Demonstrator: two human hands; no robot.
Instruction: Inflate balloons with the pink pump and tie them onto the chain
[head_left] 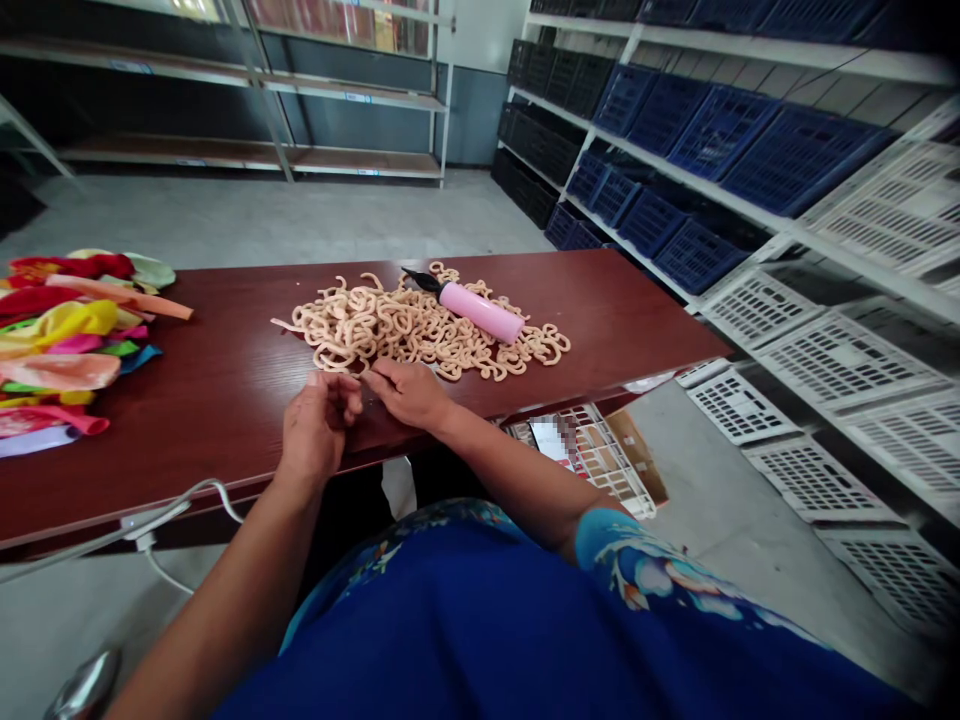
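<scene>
My left hand (315, 420) is at the table's near side, its fingers curled in toward the thumb. Just right of it, my right hand (409, 392) has its fingers drawn together, the tips almost meeting those of the left. Whatever lies between the fingertips is too small to make out. Right beyond both hands spreads a heap of tan, curly, cord-like pieces (375, 325). A pink balloon pump (481, 312) with a black nozzle lies on its side on top of that heap.
Limp balloons (60, 330) in many colours lie piled at the left of the dark red table (225, 400). A white cable (176, 508) runs along its near edge. Shelves with blue crates (720, 130) and white crates (847, 360) line the right; a white crate (611, 460) stands below.
</scene>
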